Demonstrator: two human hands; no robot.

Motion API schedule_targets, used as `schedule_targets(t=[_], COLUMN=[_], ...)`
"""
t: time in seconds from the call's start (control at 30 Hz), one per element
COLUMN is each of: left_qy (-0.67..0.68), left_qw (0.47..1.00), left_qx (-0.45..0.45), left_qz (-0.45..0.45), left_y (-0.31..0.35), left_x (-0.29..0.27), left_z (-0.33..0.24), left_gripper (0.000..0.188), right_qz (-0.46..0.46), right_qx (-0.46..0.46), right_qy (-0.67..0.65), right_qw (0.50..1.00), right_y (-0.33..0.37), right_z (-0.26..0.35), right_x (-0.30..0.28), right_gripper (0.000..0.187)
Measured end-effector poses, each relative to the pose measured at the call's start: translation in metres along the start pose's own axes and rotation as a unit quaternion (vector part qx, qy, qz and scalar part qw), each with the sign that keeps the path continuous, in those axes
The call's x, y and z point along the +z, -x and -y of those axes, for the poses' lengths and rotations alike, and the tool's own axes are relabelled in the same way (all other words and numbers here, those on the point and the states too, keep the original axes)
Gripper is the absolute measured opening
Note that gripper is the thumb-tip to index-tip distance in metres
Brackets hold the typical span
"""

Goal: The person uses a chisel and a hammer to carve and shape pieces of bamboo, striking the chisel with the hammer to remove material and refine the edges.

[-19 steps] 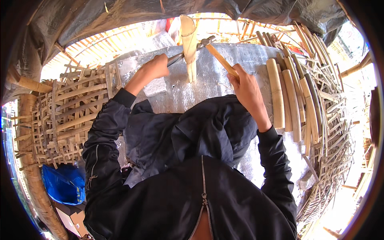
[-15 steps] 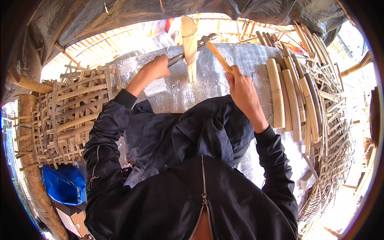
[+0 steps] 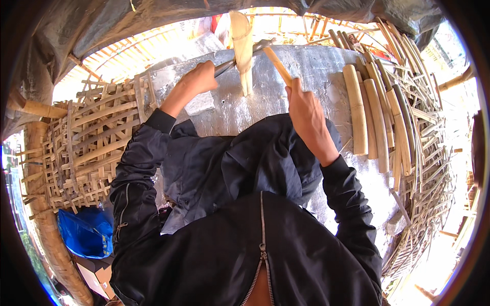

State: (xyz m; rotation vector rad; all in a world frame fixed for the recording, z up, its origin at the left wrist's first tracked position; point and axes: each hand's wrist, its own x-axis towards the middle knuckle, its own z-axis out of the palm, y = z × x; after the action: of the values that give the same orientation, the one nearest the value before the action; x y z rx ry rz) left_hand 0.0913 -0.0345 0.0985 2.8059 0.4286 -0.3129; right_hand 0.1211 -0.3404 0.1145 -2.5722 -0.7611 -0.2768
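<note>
An upright split bamboo piece (image 3: 243,46), pale and hollow at its top, stands on the silvery sheet-covered surface. Across it lies a dark blade (image 3: 225,68), which looks like a large knife; where it meets the bamboo is partly hidden. My left hand (image 3: 199,79) is closed around the knife's near end, left of the bamboo. To the right, my right hand (image 3: 308,115) grips the wooden handle of a hammer (image 3: 278,65). Its dark metal head is just right of the bamboo, close to the blade's far end; whether they touch I cannot tell.
Several bamboo lengths (image 3: 356,112) lie at the right beside a woven bamboo side (image 3: 426,178). Another bamboo lattice (image 3: 97,132) stands at the left, above a blue bag (image 3: 87,232). A grey block (image 3: 199,103) sits below my left hand. Dark sheeting (image 3: 178,23) hangs overhead.
The whole view has shifted slightly, so the bamboo and knife appear higher. My right hand has turned a little, with the hammer still beside the bamboo. Both grips are unchanged.
</note>
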Motion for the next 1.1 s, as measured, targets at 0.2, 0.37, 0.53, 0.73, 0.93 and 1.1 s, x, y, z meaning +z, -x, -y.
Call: schedule_targets(t=[0.2,0.37,0.53,0.73,0.93,1.1], left_qy=[-0.014,-0.016,0.012,0.02,0.019,0.039], left_qw=[1.0,1.0,0.998,0.997,0.997,0.995], left_qx=[-0.009,-0.011,-0.032,-0.061,-0.067,-0.09], left_qz=[-0.011,-0.015,0.053,0.039,-0.022,0.022], left_y=[-0.007,-0.009,-0.012,-0.013,-0.005,-0.002], left_x=[0.012,0.002,-0.011,-0.006,-0.007,-0.013], left_z=[0.007,-0.004,-0.004,0.012,0.015,0.003], left_gripper=[0.039,0.04,0.036,0.035,0.035,0.038], right_qz=[-0.017,-0.097,0.087,0.062,0.051,0.133], right_qx=[-0.02,0.02,-0.143,-0.059,0.068,0.141], right_qy=[-0.046,-0.079,0.053,-0.017,-0.211,-0.457], right_qw=[0.999,0.992,0.984,0.996,0.974,0.868], right_y=[-0.025,-0.018,0.018,0.045,-0.01,-0.011], right_z=[0.008,0.019,-0.046,-0.052,-0.021,-0.028], right_x=[-0.061,-0.045,0.022,0.022,-0.03,0.004], right_gripper=[0.028,0.026,0.024,0.017,0.041,0.038])
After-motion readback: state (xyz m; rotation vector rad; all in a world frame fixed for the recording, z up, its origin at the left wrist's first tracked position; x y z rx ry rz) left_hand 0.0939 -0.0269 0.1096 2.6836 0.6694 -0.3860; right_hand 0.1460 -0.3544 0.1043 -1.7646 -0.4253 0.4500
